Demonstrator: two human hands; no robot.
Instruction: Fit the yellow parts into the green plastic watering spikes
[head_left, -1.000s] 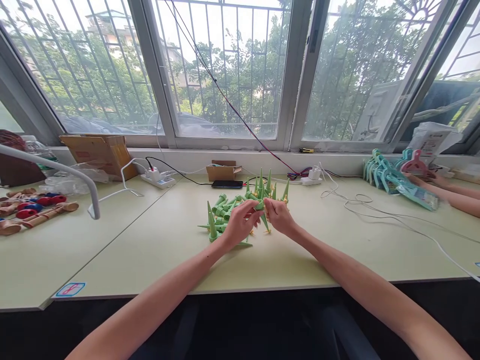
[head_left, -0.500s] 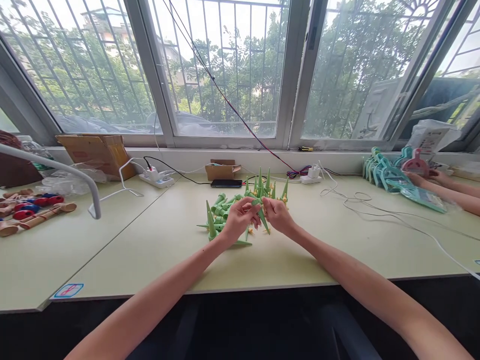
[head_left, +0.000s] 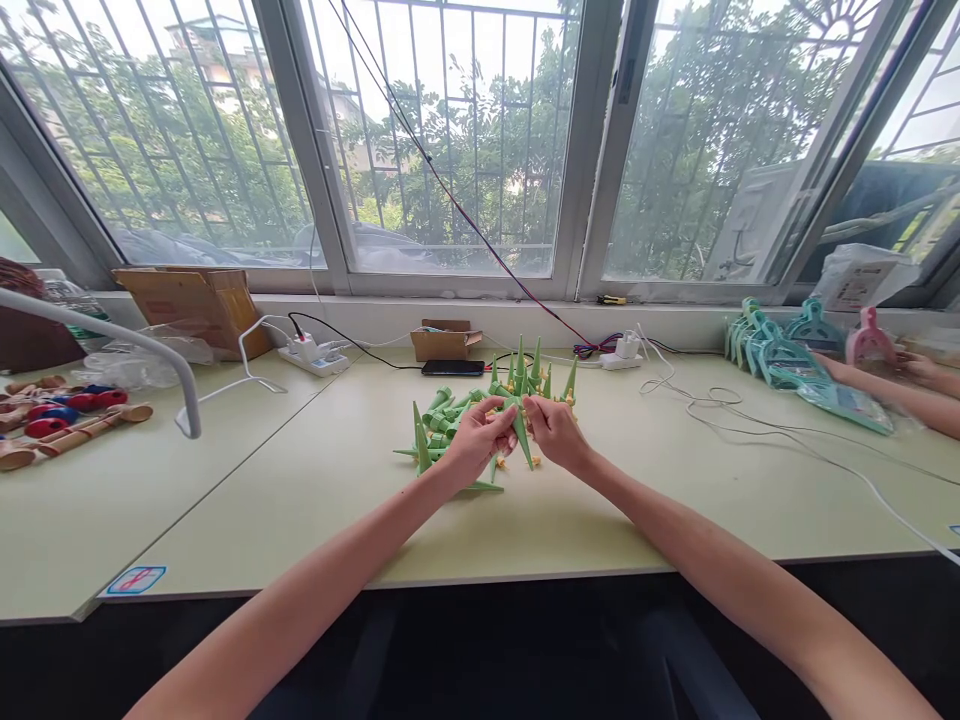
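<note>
In the middle of the head view, my left hand [head_left: 480, 436] is closed round the upper part of a green plastic spike [head_left: 523, 440], its point slanting down to the right. My right hand [head_left: 556, 430] is pinched beside the spike's wide end; its fingertips hide whatever is between them. Behind both hands lies a pile of green spikes [head_left: 437, 408], and several more stand upright [head_left: 520, 366]. Small yellow-orange pieces [head_left: 536, 461] are scattered on the table [head_left: 600, 520] near the spikes.
A phone [head_left: 452, 368] lies before a small cardboard box [head_left: 444, 342]. Power strips [head_left: 313, 357] and white cables [head_left: 727, 400] run along the back and right. Wooden toy parts [head_left: 75, 420] lie at left. At right, a co-worker's hands [head_left: 919, 372] are beside teal and pink dustpan-like items [head_left: 870, 345].
The spike in my left hand has turned slightly, with its wide end tipped nearer my right fingertips. At right, the co-worker's pink item has moved right and stands more upright.
</note>
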